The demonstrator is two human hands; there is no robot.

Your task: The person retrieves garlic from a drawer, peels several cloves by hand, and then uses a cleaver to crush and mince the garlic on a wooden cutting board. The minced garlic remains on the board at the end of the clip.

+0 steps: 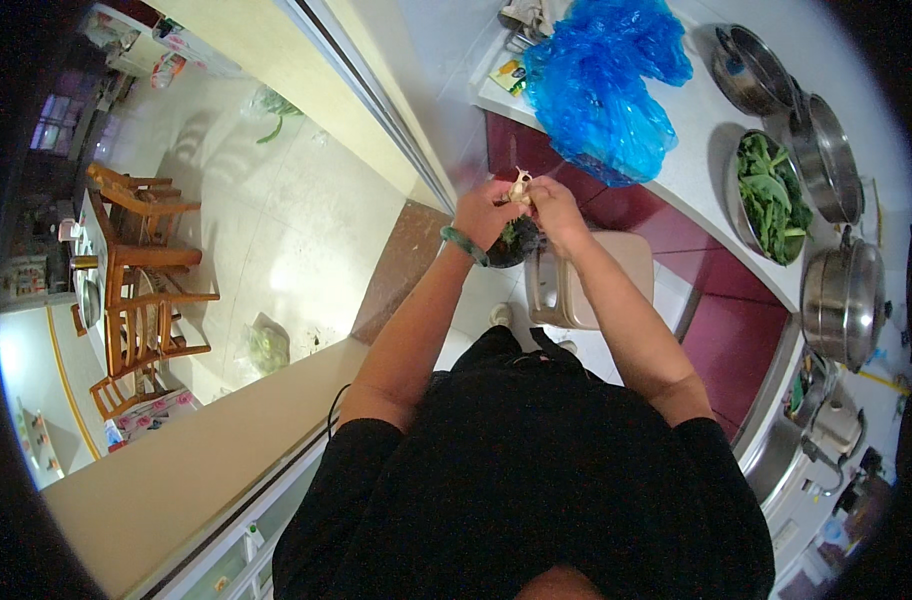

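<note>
Both hands meet in front of me at a pale garlic bulb [520, 188] with loose, papery skin. My left hand [483, 214] has a green bangle at its wrist and pinches the garlic from the left. From the other side, the fingers of my right hand [556, 210] are closed on it too. Below the hands is a dark bag opening [514, 244] with some green bits in it, partly hidden by my left wrist. Right beside that, under my right forearm, stands a beige plastic bin-like thing [624, 262].
A blue plastic bag [616, 85] hangs over the counter edge. Further right are a bowl of leafy greens [771, 195], steel pots [844, 300] and a sink [774, 458]. A door frame [381, 100] rises at left; beyond it are wooden chairs [156, 310] and bagged vegetables [266, 345].
</note>
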